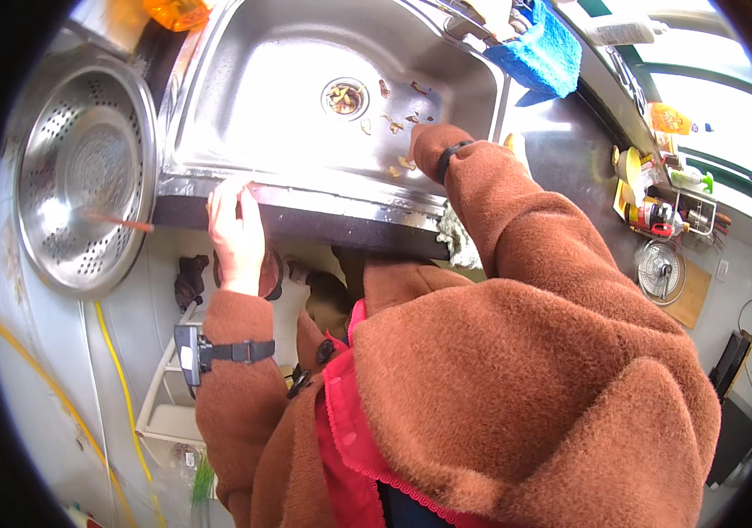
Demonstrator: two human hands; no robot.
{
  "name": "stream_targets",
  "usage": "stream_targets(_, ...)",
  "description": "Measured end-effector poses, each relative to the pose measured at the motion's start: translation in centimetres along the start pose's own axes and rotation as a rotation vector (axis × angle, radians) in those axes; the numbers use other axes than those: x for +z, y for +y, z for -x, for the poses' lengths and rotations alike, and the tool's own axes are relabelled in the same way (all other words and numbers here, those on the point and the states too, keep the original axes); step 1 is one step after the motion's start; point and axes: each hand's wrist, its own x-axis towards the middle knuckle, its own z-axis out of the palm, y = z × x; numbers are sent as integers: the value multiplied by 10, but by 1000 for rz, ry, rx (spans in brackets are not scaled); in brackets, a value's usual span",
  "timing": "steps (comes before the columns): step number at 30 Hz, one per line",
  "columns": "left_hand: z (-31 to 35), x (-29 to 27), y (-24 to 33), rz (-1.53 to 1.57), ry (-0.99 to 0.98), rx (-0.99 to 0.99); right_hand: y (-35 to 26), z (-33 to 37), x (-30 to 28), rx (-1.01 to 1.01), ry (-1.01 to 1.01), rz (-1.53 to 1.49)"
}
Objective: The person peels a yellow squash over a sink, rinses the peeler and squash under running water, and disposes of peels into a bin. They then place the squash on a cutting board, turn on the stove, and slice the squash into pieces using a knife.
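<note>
My left hand [237, 236] rests at the front edge of the sink [306, 183], fingertips on the metal rim and fingers slightly apart, with nothing seen in it. My right sleeve [481, 180], with a dark strap round its cuff, reaches over the right part of the basin. The cuff hides my right hand, so neither its fingers nor anything in them shows. Brown and yellowish scraps [394, 126] lie on the steel bottom just left of that cuff. More scraps fill the drain strainer [344, 99].
A steel colander [86, 172] stands left of the sink. A blue cloth [539, 53] hangs at the far right corner. A pale rag [458, 242] drapes over the front edge below my right arm. Bottles and a wire rack [697, 211] stand along the right side.
</note>
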Motion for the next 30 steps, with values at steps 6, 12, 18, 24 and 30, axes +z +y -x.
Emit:
stream_targets(6,-58,43,-23,-153,-23,21,-13,-1,36,49,-12,21)
stream_targets(12,-56,60,-26,-455,-78,47,-24,-18,54,72,86,-61)
stream_targets(18,-58,57,-24,-398,-61,82,-61,-64,61,134,417,-569)
stream_targets(24,-57,57,-24,-386,-92,60,-59,-67,31,18,689,-886)
stream_targets(30,-58,57,-23,-389,-101,62,-26,-29,18,646,872,-675)
